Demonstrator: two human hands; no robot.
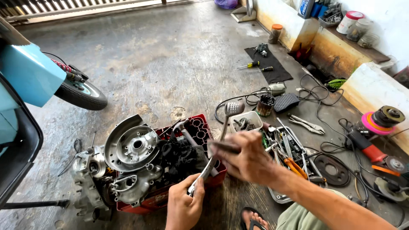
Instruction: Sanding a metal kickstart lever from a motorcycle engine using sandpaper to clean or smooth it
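Note:
My left hand grips the lower end of a long chrome lever that rises to a ribbed pedal pad at its top. My right hand is beside the lever's middle, holding a thin dark rod-like tool across it. Just left of both hands a grey scooter engine with a round cover lies on a red plastic crate, with a black rag bunched against it.
A metal tray of hand tools and a white tub of parts lie to the right. Locking pliers, angle grinders, cables and screwdrivers litter the concrete floor. A light-blue scooter body and wheel stand at left. My sandalled foot is below.

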